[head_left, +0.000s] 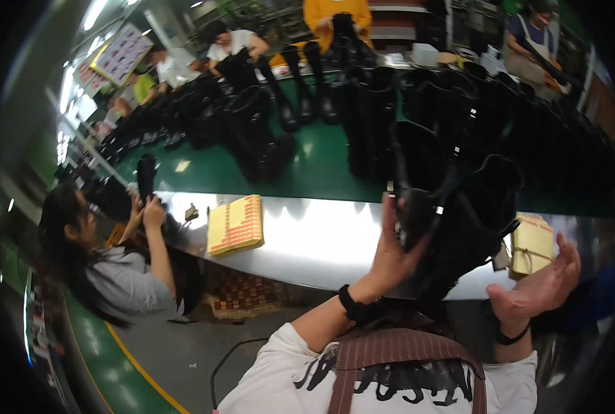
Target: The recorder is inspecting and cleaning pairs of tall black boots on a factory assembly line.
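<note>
A footwear factory: black boots (363,117) crowd a green conveyor belt (321,172).

Flat yellow pad of labels (235,224) with red print lies on the steel counter edge, left of centre. Pale yellow tag (532,243), tied with string, on the counter at right. White rectangular wall chart (121,54) with coloured rows, upper left, tilted.

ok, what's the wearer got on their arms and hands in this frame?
Both hands are bare, no gloves. The left hand has a black band at the wrist; the right hand has a thinner black band. White sleeves end short of the forearms, over a white top with black print and brown striped apron straps.
</note>
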### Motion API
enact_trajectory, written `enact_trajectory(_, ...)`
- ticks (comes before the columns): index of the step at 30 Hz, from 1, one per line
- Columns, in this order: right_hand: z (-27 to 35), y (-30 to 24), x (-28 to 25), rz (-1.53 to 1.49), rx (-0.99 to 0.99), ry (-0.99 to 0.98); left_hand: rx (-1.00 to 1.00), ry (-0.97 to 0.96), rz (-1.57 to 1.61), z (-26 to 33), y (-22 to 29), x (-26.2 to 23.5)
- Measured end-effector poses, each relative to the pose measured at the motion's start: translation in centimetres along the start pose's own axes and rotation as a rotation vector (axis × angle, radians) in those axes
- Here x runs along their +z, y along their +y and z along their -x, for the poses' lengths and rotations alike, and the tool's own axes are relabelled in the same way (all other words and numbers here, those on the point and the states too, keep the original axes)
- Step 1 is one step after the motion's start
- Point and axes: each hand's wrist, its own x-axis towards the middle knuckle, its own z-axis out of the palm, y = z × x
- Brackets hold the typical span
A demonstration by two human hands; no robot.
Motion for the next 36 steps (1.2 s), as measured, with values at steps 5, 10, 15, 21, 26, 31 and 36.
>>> enact_trajectory(5, 10.2, -1.1, 3.6, -0.442, 0.638, -0.485, -0.012, 0.081, -0.223, 0.4, -1.6, 0.8)
enact_trajectory(10, 13.2, -0.2, 6.3, -0.406, 0.574, -0.553, -0.207, 0.108, -0.012, 0.3, -0.7, 0.4)
enact_trajectory(15, 12.4, 5.3, 6.4, -0.425, 0.846, -0.216, -0.128, 0.143, -0.104, 0.6, -0.1, -2.4)
enact_trajectory(21, 14.9, 6.1, 6.4, -0.328, 0.796, -0.274, 0.291, 0.285, -0.014, -1.4, 2.8, -4.4)
enact_trajectory(26, 12.9, 1.6, 5.0, -0.346, 0.203, 0.042, 0.534, 0.065, -0.551, -5.3, 12.7, -8.5)
enact_trajectory(31, 7.3, -1.8, 9.9, -0.936, 0.816, -0.319, 0.285, -0.256, -0.855, -7.0, 17.3, -7.7)
enact_trajectory(36, 4.0, -1.1, 15.3, -0.764, 0.767, -0.634, 0.311, -0.609, -0.894, -3.9, 18.7, -9.9)
